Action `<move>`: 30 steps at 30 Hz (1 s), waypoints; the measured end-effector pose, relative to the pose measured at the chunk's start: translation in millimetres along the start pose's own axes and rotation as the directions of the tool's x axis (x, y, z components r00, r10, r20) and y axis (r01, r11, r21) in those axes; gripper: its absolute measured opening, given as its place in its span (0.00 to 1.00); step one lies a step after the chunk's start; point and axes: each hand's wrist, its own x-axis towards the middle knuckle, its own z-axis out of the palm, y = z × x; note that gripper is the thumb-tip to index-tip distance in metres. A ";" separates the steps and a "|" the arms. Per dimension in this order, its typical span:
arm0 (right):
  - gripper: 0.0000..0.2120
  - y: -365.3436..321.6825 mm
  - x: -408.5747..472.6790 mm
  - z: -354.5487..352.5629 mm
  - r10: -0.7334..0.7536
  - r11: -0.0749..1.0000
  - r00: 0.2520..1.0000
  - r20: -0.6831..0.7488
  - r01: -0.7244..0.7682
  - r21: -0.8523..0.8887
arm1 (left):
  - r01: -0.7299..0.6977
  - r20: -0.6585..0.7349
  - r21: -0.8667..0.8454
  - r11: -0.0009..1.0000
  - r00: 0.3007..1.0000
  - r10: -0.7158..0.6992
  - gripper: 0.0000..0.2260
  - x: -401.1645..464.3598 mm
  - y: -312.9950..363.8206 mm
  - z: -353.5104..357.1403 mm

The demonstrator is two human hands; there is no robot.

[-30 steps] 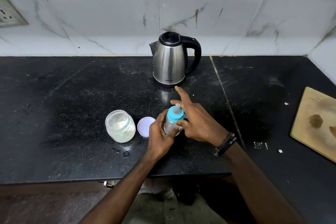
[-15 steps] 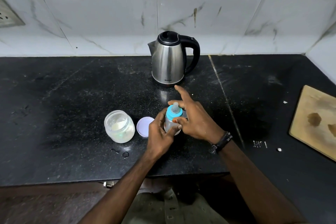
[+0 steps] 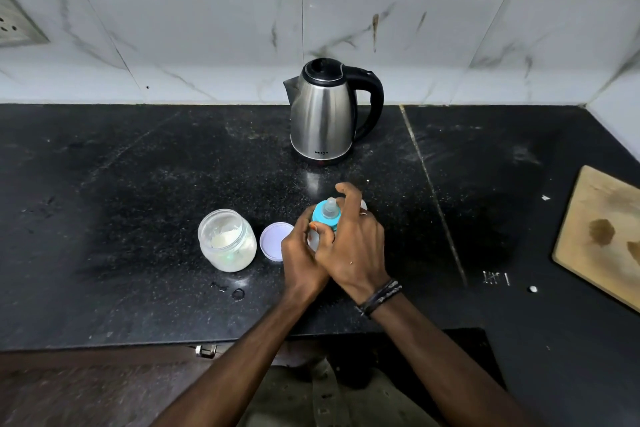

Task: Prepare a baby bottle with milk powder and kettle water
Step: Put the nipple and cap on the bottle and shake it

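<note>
A small baby bottle [image 3: 326,215] with a turquoise collar and clear teat stands on the black counter [image 3: 138,184] in front of me. My left hand [image 3: 300,253] wraps its lower body. My right hand [image 3: 353,239] curls over the turquoise collar, thumb and fingers on it. To the left stands an open glass jar of white milk powder [image 3: 227,241], and its pale lilac lid [image 3: 273,241] lies flat between jar and bottle. A steel kettle [image 3: 322,118] with a black lid and handle stands behind, lid shut.
A wooden cutting board [image 3: 602,236] lies at the right edge. Water drops [image 3: 235,291] sit in front of the jar. White crumbs [image 3: 532,289] lie near the board. A wall socket [image 3: 14,24] is at far left on the tiled wall.
My right hand has turned on the collar: the index finger that pointed out toward the kettle is now curled over the top. The bottle stays in the same place.
</note>
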 end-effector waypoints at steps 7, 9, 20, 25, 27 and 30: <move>0.25 -0.7 -1.9 10.4 -0.014 0.998 0.993 -0.119 0.007 -0.064 | 0.066 -0.059 0.003 0.998 0.996 -0.066 0.21 -1.3 -1.1 3.7; 0.26 0.6 -0.2 12.5 0.024 0.998 0.992 -0.125 -0.030 -0.049 | 0.032 -0.059 0.054 0.998 0.998 -0.029 0.18 -2.3 -2.0 6.3; 0.28 95.7 47.5 9.0 0.171 0.984 0.977 0.125 -0.175 0.023 | -0.080 -0.026 0.166 0.983 0.996 0.085 0.26 20.8 -7.9 -8.0; 0.39 124.0 45.4 39.1 0.262 0.953 0.904 0.339 -0.185 -0.241 | -0.085 -0.026 0.119 0.989 0.996 0.089 0.27 23.7 -4.5 -7.4; 0.37 130.6 43.7 47.4 0.258 0.956 0.916 0.309 -0.196 -0.216 | -0.089 -0.023 0.125 0.988 0.995 0.093 0.27 24.9 -2.5 -8.8; 0.29 137.2 42.8 54.0 0.262 0.961 0.927 0.268 -0.225 -0.162 | -0.085 -0.032 0.134 0.987 0.995 0.090 0.28 26.2 -1.1 -10.4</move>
